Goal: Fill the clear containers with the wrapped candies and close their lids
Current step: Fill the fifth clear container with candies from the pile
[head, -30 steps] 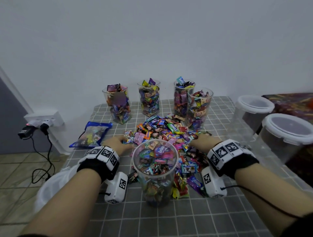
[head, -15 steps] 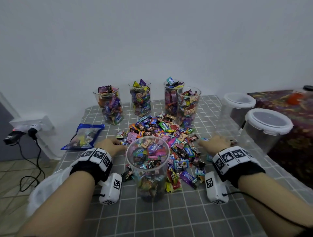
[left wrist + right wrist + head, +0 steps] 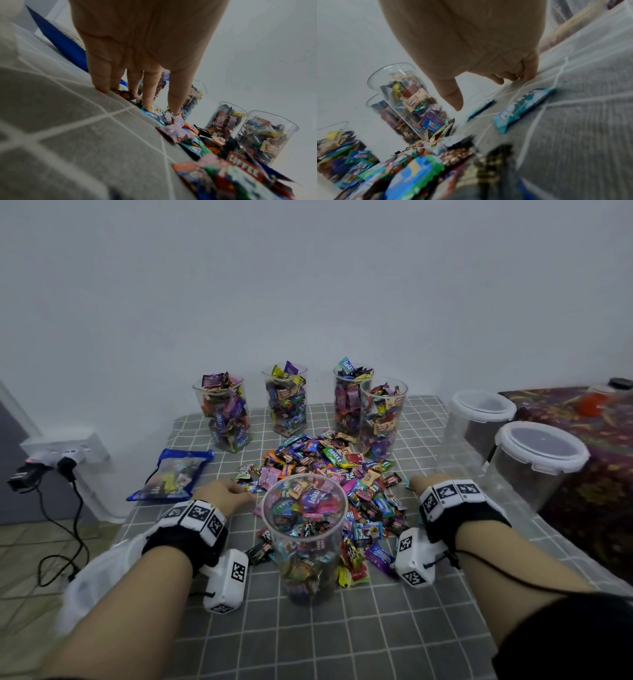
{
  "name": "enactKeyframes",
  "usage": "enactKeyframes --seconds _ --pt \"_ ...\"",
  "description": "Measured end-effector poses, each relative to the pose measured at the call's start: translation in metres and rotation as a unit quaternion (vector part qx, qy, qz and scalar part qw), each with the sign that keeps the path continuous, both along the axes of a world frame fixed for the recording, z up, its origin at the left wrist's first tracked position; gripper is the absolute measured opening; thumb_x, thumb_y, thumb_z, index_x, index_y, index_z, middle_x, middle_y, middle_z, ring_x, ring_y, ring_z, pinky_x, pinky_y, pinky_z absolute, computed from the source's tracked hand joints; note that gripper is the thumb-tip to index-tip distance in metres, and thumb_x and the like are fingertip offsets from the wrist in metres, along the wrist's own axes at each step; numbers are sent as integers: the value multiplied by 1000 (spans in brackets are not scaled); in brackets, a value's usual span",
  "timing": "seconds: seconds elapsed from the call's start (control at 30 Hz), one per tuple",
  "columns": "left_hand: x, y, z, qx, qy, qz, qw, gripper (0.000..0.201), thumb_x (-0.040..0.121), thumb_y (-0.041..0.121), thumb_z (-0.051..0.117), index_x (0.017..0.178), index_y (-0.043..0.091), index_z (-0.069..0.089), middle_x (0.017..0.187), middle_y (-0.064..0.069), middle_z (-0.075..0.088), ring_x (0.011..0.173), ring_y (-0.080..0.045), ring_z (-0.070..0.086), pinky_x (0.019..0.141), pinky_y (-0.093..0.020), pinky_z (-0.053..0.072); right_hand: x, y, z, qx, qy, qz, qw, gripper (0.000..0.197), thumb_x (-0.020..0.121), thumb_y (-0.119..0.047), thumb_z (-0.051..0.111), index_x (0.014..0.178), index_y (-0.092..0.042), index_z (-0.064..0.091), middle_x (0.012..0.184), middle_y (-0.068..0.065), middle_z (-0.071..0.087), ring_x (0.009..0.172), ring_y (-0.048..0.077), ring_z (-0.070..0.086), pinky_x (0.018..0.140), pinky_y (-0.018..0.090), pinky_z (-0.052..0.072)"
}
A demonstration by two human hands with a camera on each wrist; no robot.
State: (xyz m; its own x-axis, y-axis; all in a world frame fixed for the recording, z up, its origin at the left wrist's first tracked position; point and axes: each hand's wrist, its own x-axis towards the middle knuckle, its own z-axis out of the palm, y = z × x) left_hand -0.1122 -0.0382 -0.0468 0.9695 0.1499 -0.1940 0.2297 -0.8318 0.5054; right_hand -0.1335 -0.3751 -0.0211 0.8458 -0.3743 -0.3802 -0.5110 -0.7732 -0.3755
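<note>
A clear container (image 3: 303, 542), partly filled with wrapped candies and without a lid, stands in front of me. Behind it lies a pile of loose candies (image 3: 335, 470). My left hand (image 3: 224, 491) is at the pile's left edge. Its straight fingers (image 3: 147, 97) press down on a few candies. My right hand (image 3: 423, 482) is at the pile's right edge. In the right wrist view its thumb (image 3: 453, 100) points down, and its bent fingers touch the cloth beside a light blue candy (image 3: 522, 108). It holds nothing.
Four full, lidless containers (image 3: 286, 402) stand along the wall. Two empty tubs with white lids (image 3: 537, 463) stand at the right edge of the grey checked tablecloth (image 3: 342, 628). A blue candy bag (image 3: 174, 474) lies at the left. A socket with cables (image 3: 51, 457) hangs beyond it.
My right hand has drawn out of the pile to its right edge. The left hand has stayed at the pile's left edge. The head view has shifted slightly.
</note>
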Motion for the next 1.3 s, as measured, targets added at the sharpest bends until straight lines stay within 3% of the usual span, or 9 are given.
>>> enactKeyframes --seconds 0.07,0.17,0.27,0.47,0.77,0.93,1.1,1.2,1.3 --pt "1 1 -1 1 0 1 1000 31 83 43 67 103 19 67 109 -5 67 99 -22 59 80 -26 43 3 3 0 -9 -8 4 1000 40 93 -22 54 131 -8 50 133 14 53 120 28 52 72 24 41" --pt "2 2 -1 2 0 -2 1000 33 84 42 66 106 18 68 111 -5 66 101 -22 59 80 -26 41 -2 1 -3 -19 -13 28 999 36 94 -25 50 129 -15 51 124 13 57 111 29 56 95 33 46" --pt "2 1 -1 8 1 -9 1000 34 85 43 65 107 18 68 112 -5 66 102 -22 59 79 -25 41 -11 8 0 -52 -22 15 998 40 91 -36 50 116 -7 59 103 13 58 95 28 57 86 34 48" --pt "3 4 -3 4 -4 -7 1000 31 83 42 66 103 18 69 110 -6 67 100 -23 59 80 -26 43 -37 8 13 -121 -142 29 982 54 90 -43 51 129 -6 47 132 16 47 120 31 45 96 41 42" --pt "0 3 -1 2 -3 -7 1000 18 85 38 66 91 21 65 103 -7 66 88 -19 54 74 -25 39 -62 -11 97 -199 -387 15 900 46 85 -31 58 121 -3 55 121 21 50 114 37 44 88 44 40" --pt "0 2 0 18 0 -14 1000 19 86 41 63 92 23 65 105 -5 66 94 -21 57 75 -25 39 -63 -44 101 -285 -306 -34 908 70 75 -55 53 126 -8 49 130 18 42 121 37 36 96 51 33" --pt "-2 -1 2 22 1 -8 1000 25 87 40 62 100 18 67 108 -6 65 102 -23 58 77 -25 39 -66 -67 100 -235 -182 -49 954 68 83 -49 55 134 -7 39 138 21 35 127 39 33 94 51 36" --pt "-3 -1 2 17 0 -8 1000 27 87 39 62 102 17 67 109 -7 65 102 -23 57 78 -26 39 -68 -73 99 -219 -183 -51 957 62 86 -43 51 133 -3 41 134 24 38 124 41 36 92 47 38" --pt "-3 -1 3 14 4 -8 1000 28 87 39 62 101 15 67 107 -8 65 100 -23 57 75 -25 37 -71 -74 100 -213 -194 -51 956 68 81 -49 46 126 3 47 127 27 42 120 42 40 91 46 39"
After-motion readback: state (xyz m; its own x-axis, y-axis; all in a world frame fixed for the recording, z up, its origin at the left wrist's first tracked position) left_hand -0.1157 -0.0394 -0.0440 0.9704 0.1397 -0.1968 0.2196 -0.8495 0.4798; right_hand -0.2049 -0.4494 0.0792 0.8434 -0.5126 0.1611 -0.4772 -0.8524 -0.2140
